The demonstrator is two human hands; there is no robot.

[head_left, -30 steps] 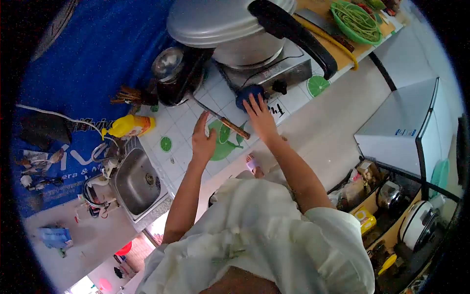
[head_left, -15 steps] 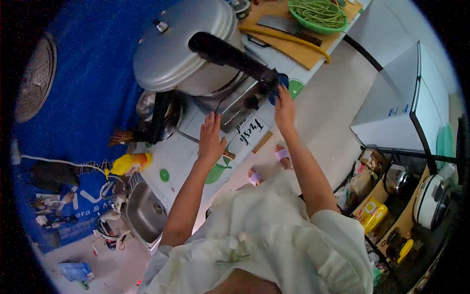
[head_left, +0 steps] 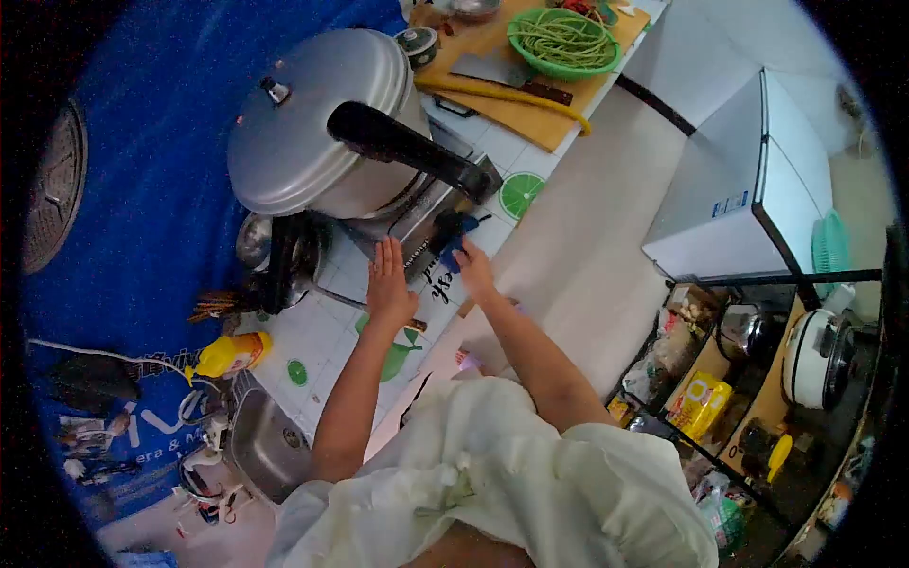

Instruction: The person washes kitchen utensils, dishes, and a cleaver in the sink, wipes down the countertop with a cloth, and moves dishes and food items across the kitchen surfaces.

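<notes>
A large silver pressure cooker (head_left: 317, 118) with a long black handle (head_left: 402, 147) sits on a gas stove (head_left: 464, 189). My left hand (head_left: 389, 289) lies flat at the stove's front left, fingers stretched out. In my right hand (head_left: 475, 270) is a dark blue cloth (head_left: 452, 254), pressed to the stove's front by the knob area, which it partly hides. Under the stove spreads a white tiled cover (head_left: 327, 346) with lime pictures and black lettering. Just right of my left hand shows the wooden end of a tool (head_left: 415, 325).
A cutting board (head_left: 530, 123) holds a cleaver (head_left: 492, 69), a yellow hose (head_left: 507, 93) and a green basket (head_left: 568, 68) of long beans. A yellow bottle (head_left: 232, 353) stands beside the sink (head_left: 270, 440). To the right are a white fridge (head_left: 710, 199) and a loaded shelf (head_left: 748, 379).
My right hand has moved left along the stove's front with the blue cloth, closer to my left hand. The left hand stays by the stove. The whole view has shifted a little.
</notes>
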